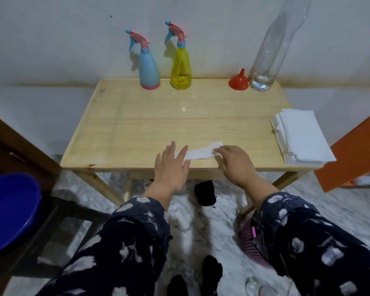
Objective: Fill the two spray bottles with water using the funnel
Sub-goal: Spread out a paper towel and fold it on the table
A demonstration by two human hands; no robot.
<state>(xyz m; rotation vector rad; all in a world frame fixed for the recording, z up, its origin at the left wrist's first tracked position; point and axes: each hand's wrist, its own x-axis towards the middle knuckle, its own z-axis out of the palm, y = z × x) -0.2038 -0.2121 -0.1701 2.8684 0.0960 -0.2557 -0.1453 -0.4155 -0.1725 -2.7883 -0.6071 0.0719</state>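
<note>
Two spray bottles, blue (149,69) and yellow (181,67), standing capped at table (124,124) back | funnel (238,81) sitting inverted beside clear bottle (271,50) | napkin stack (301,138) lying right | left hand (171,167) hovering flat, fingers spread | right hand (235,161) pinching one tissue (201,153) | basin (9,212) sitting left.

Tabletop (137,124): glossy pale wood. Spray bottles: translucent yellow (181,69), opaque blue (149,70) plastic. Funnel (238,82): red plastic. Tissue (201,152): crumpled paper.
</note>
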